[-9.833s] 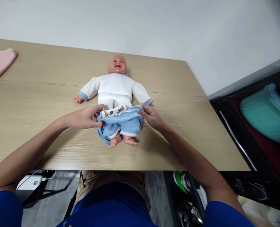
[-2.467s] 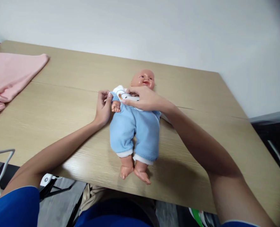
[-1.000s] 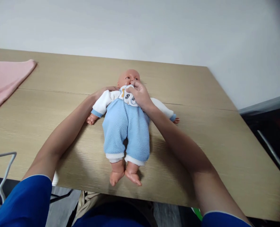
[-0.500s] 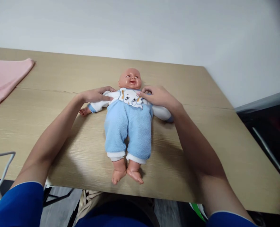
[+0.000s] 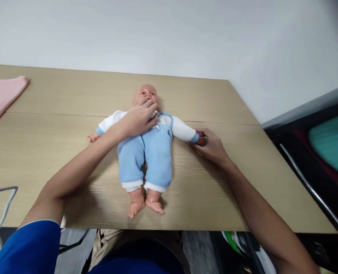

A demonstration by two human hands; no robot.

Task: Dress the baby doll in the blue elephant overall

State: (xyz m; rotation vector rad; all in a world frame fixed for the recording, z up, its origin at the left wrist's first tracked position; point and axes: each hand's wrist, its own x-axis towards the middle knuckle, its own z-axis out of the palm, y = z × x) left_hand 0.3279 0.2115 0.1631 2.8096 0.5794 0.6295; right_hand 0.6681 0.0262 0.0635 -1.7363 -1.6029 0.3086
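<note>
A baby doll [image 5: 159, 152] lies on its back on the table, feet towards me. It wears a fuzzy light blue romper with white sleeves. My left hand [image 5: 140, 118] rests across its chest just below the chin, fingers loosely bent and apart. That hand covers most of the elephant face on the bib and part of the doll's mouth. To the right, my right hand [image 5: 210, 144] is closed around the doll's small hand at the blue cuff [image 5: 194, 137]. The doll's other arm [image 5: 108, 122] stretches out to the left, beyond my left forearm.
A pink cloth [image 5: 3, 95] lies at the left end of the wooden table [image 5: 57, 152]. A white bent rod [image 5: 7, 207] rises near the front left edge. A white wall stands behind, and a teal item [image 5: 333, 140] sits in the dark area off the right side.
My left hand has moved right, from the doll's shoulder onto its chest. My right hand has left the other shoulder and taken hold of the doll's hand, whose arm now extends outward.
</note>
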